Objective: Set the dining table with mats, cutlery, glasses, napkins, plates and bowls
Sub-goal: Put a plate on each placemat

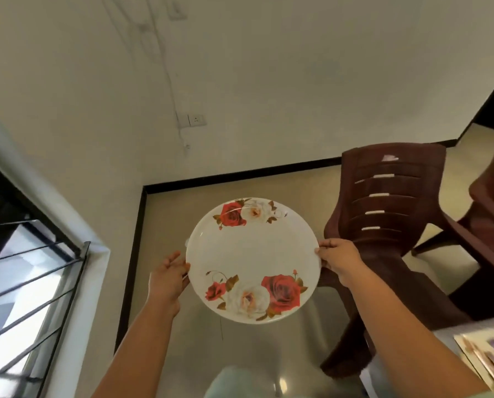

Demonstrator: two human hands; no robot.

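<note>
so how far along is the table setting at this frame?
Done: a patterned mat lies on the table corner at lower right; the rest of the table is out of view. In hand: a rose-printed plate, held over the floor, left hand and right hand at opposite rims. Left: setting the plate down; cutlery, glasses, napkins and bowls are not visible.

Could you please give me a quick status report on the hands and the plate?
Left hand and right hand grip opposite rims of the floral plate. Plate held level above the floor, not yet set down. Brown plastic chair close on the right.
</note>
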